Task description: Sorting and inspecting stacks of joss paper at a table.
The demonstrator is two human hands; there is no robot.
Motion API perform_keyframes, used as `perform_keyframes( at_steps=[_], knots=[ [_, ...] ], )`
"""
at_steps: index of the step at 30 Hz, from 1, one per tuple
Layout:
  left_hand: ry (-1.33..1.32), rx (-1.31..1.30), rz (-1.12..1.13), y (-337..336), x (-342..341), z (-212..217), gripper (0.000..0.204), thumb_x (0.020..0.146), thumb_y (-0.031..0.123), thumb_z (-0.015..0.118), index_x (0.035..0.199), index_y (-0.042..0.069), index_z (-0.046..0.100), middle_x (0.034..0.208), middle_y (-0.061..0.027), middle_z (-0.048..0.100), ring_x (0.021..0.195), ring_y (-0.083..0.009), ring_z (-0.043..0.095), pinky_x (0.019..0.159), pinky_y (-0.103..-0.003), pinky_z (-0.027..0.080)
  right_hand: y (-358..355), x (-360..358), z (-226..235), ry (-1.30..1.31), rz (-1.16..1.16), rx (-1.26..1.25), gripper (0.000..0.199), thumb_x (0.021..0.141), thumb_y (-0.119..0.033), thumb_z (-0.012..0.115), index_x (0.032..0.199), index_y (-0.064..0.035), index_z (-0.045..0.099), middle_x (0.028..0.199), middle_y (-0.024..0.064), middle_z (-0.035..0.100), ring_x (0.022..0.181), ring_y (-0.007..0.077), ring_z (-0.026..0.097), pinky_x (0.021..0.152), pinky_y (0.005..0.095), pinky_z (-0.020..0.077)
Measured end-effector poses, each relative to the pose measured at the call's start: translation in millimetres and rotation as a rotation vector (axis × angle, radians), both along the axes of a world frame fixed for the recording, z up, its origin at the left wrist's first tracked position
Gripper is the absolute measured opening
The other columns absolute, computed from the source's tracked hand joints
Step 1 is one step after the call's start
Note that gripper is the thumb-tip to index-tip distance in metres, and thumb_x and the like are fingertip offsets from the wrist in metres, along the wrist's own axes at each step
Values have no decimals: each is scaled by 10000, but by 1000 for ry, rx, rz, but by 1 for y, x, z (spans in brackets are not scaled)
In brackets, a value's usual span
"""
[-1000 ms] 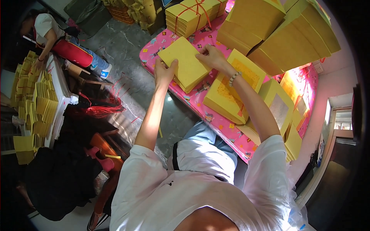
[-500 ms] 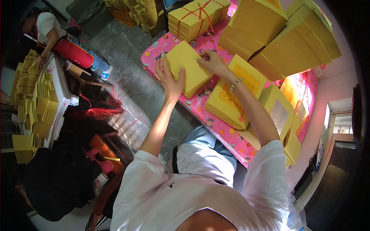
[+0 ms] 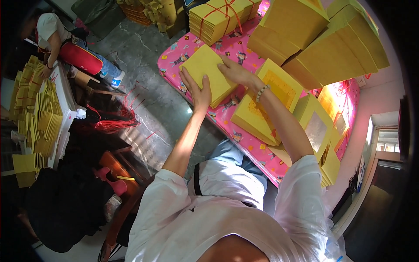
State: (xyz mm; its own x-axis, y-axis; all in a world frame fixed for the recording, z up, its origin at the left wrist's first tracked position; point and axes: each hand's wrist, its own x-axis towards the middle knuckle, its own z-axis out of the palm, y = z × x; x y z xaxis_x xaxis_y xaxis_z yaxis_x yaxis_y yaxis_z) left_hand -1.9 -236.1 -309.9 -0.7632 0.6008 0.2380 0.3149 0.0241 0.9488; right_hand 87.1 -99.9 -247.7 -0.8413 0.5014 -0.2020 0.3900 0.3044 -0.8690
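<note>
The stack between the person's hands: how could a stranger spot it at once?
Find the pink patterned table. Near its left edge, the left hand and right hand flank a yellow stack. Its visible top is plain, unlike the red-tied bundle behind it and the orange-panelled stack to its right.

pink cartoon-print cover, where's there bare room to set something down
On the pink cartoon-print cover, the left corner is bare between the rectangular yellow paper stack and red-tied yellow bundle. A narrow strip separates that stack from the orange-panelled yellow block. To the right, tall yellow paper stacks crowd it.
</note>
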Motion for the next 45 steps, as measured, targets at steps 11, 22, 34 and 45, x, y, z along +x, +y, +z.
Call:
perform_keyframes(
  at_steps=[11,22,34,45],
  knots=[
    [-47,-14,-19,-1,-3,8,793,911,243,589,1502,59,94,1513,-319,15,1419,-449,25,1122,-518,161,0,13,18,48,-158,257,559,969,-327,498,1405,-7,353,1371,172,458,1257,256,445,1048,353,355],
    [-96,36,-29,-10,-6,16,788,925,334,555,1505,67,93,1527,-296,31,1423,-435,7,1125,-530,118,-34,129,91,32,-111,420,343,944,-271,570,1241,-98,571,1220,73,549,1146,215,524,964,361,421],
    [2,84,95,-34,-4,11,631,913,183,575,1443,25,269,1464,-278,199,1361,-401,195,1080,-484,241,-96,197,106,-179,-44,564,221,876,-163,610,1039,-15,614,946,140,611,881,311,616,778,379,495],
    [534,147,-203,-70,50,55,412,819,54,635,1223,36,552,1301,-204,448,1185,-339,426,985,-415,372,-112,224,109,-194,-108,664,301,825,-179,677,1069,-18,601,985,131,591,850,307,600,745,381,486]
  ],
)
